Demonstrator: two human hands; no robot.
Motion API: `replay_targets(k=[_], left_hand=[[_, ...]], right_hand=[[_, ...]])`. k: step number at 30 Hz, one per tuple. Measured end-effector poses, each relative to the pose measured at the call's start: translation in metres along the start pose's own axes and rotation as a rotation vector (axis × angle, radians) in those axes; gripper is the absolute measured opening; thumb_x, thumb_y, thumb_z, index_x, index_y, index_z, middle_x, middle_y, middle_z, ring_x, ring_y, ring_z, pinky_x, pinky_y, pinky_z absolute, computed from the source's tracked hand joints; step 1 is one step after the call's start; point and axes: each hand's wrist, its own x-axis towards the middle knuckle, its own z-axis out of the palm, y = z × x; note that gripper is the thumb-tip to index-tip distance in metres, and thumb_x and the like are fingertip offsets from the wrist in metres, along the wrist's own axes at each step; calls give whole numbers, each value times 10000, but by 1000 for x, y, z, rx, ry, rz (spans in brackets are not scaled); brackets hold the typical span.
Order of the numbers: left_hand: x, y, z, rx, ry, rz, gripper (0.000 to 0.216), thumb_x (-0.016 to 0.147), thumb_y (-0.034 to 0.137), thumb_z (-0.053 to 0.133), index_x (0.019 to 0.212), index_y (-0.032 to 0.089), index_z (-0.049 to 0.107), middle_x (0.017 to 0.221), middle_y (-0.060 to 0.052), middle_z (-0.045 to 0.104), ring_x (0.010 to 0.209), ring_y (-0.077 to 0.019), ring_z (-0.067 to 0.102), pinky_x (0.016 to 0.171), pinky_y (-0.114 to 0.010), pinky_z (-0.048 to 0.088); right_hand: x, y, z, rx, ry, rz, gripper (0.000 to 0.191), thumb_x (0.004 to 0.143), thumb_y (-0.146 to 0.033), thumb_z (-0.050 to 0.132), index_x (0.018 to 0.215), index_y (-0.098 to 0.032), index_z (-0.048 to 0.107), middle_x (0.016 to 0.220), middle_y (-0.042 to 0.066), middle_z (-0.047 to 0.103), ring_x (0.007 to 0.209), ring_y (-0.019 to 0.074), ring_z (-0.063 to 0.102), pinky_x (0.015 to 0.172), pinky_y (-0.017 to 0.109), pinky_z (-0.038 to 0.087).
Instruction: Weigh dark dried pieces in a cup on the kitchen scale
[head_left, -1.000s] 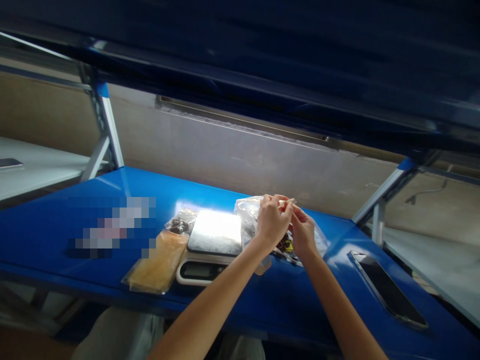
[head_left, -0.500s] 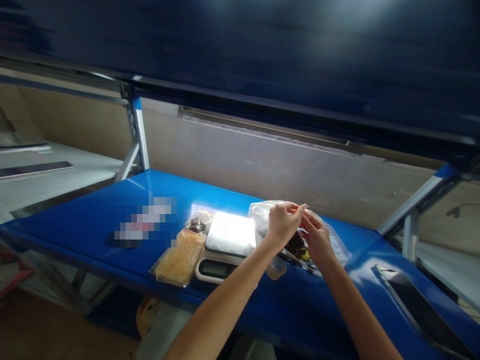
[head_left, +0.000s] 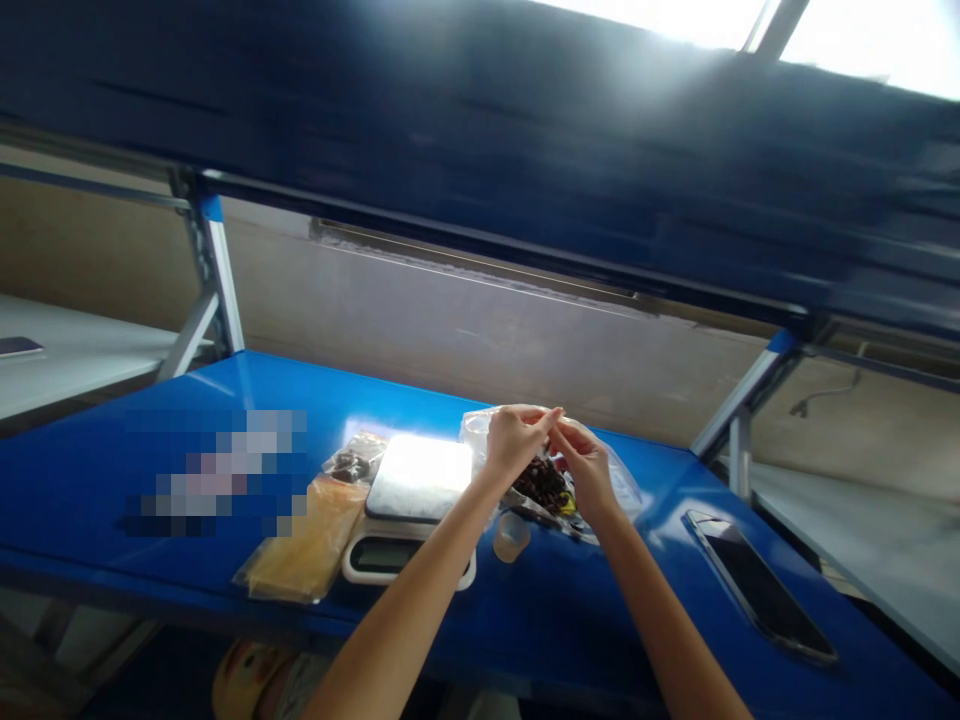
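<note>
My left hand (head_left: 514, 441) and my right hand (head_left: 587, 466) meet above a clear plastic bag (head_left: 622, 482) of dark pieces on the blue shelf (head_left: 187, 400). Both hands have their fingers pinched together at the bag's top edge; what sits between the fingertips is too small to name. A digital scale (head_left: 411, 490) with a shiny steel plate stands just left of my left hand. A small round clear cup (head_left: 511, 537) lies on the shelf below my hands.
A flat bag of yellow-brown material (head_left: 304, 548) lies left of the scale, with a small bag of dark pieces (head_left: 352, 460) behind it. A dark phone (head_left: 757, 585) lies at the right. A blue shelf overhangs above. White tables flank both sides.
My hands have stayed pinched together over the bag, sinking slightly toward it. The view swung about; the small cup shows more fully beneath my hands.
</note>
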Motion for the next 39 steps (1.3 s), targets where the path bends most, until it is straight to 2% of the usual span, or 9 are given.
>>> replay_targets(k=[8,14,18,21,27,33,39], left_hand=[[2,-6,-1,-56,-6,-31,319,825,414,538,763,175,741,699,-26,726,636,-163,680,500,-203,490],[2,-9,2,49,-15,71,329,851,393,514,737,175,733,720,-28,728,642,-157,671,565,-219,502],[-1,-4,0,193,-14,138,243,850,330,536,847,203,743,839,-36,747,777,-175,685,714,-252,511],[-3,1,-2,277,0,163,229,838,335,557,895,214,743,890,-42,747,848,-188,680,791,-280,497],[-4,5,-6,393,-12,195,211,828,343,570,885,247,749,897,-30,746,871,-198,675,786,-290,488],[-6,7,-7,507,-33,183,271,869,357,501,915,249,745,921,-46,741,897,-195,664,766,-280,471],[-8,15,-7,537,-30,115,226,828,329,546,857,244,754,906,-43,741,874,-193,664,738,-268,457]], right_hand=[[1,2,0,29,-32,37,345,612,-477,738,823,-204,738,683,-2,656,502,93,477,453,220,338],[2,7,0,-6,44,15,303,621,-466,679,730,-185,715,673,5,658,468,83,446,484,237,373],[3,9,-1,-1,117,17,320,599,-456,678,744,-172,704,587,-15,615,459,93,461,469,235,362],[3,10,-1,4,167,8,347,606,-464,690,787,-167,703,598,-18,615,471,95,473,467,231,360],[2,11,-2,-47,141,-36,337,659,-469,673,804,-166,705,612,-11,621,483,100,478,465,230,361],[1,9,-5,-168,161,-82,342,674,-465,654,784,-146,709,600,9,629,477,112,497,452,234,363],[-1,1,-4,-240,153,-95,344,667,-461,657,770,-139,722,613,20,646,486,115,509,475,240,387]])
